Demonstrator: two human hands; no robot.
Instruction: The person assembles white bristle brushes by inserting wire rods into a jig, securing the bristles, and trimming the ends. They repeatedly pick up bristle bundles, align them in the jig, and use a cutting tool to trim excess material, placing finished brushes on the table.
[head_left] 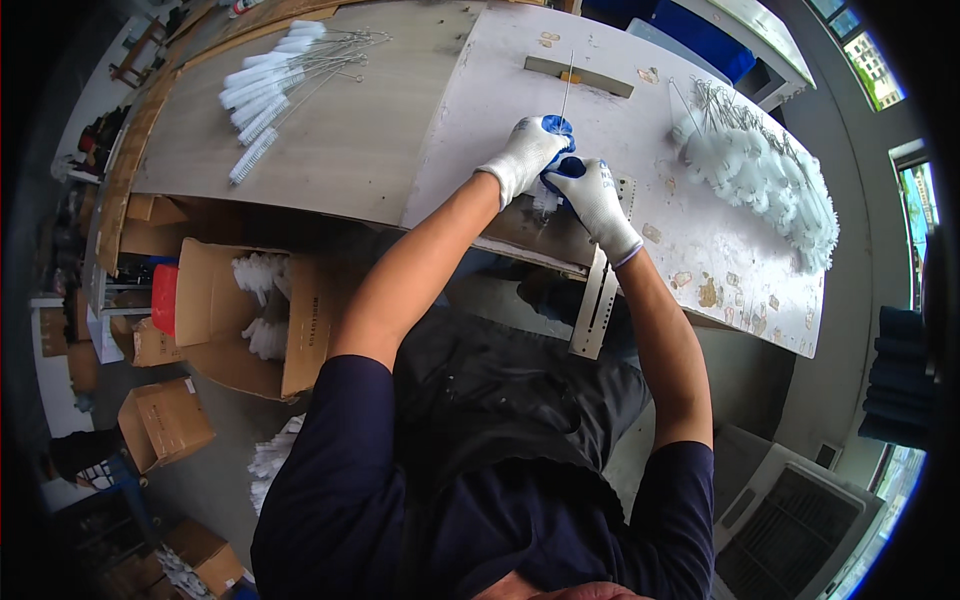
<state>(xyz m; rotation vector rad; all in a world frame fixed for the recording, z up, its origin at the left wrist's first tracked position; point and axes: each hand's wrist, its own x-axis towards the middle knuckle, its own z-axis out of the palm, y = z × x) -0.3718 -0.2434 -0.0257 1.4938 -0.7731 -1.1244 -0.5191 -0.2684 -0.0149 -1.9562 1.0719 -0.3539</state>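
Both of my hands wear white knit gloves with blue palms and meet above the near edge of the table. My left hand [533,155] is closed round a wire-handled bottle brush. The brush's thin wire [567,88] points up and away from the fist. White bristles [545,200] show below the fingers. My right hand [597,198] presses against the left one, its thumb and fingers pinched on the same brush near the bristles. The fingers hide the middle of the brush.
Finished-looking white brushes [270,90] lie fanned at the far left; a larger heap of fluffy ones [765,185] lies at the right. A grey metal bar [578,77] lies beyond my hands. A perforated metal strip [594,310] juts past the table edge. A cardboard box [305,325] holds more brushes.
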